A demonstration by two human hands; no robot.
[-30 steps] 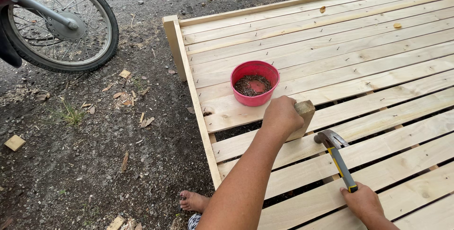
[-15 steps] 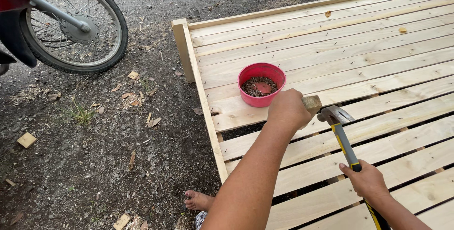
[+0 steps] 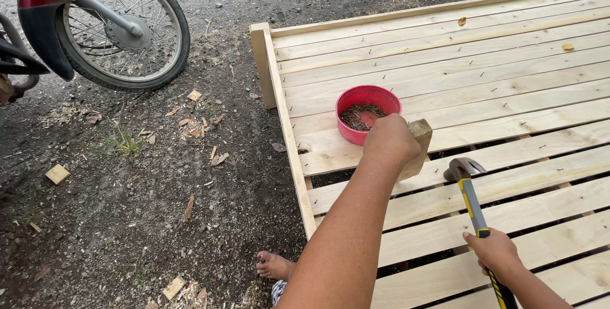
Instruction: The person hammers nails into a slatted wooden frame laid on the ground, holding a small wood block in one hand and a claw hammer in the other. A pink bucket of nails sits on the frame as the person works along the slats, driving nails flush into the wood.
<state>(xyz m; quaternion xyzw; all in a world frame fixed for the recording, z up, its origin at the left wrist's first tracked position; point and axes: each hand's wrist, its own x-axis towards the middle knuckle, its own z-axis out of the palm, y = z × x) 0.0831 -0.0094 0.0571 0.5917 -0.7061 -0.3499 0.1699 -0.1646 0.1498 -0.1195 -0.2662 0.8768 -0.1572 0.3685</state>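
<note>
Wooden block (image 3: 419, 147) being gripped by the clenched left hand (image 3: 391, 141) beside a red bowl (image 3: 367, 113), yellow-handled hammer (image 3: 473, 210) being grasped in the closed right hand (image 3: 495, 255), over pale slats (image 3: 508, 99).

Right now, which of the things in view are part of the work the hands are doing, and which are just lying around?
In use:
- small wood block, gripped by the left hand
- claw hammer, held by the right hand
- slatted wooden platform
- red bowl of nails on the platform

Lying about:
- motorbike wheel
- wood offcuts on the gravel
- dry leaves on the slats
</note>
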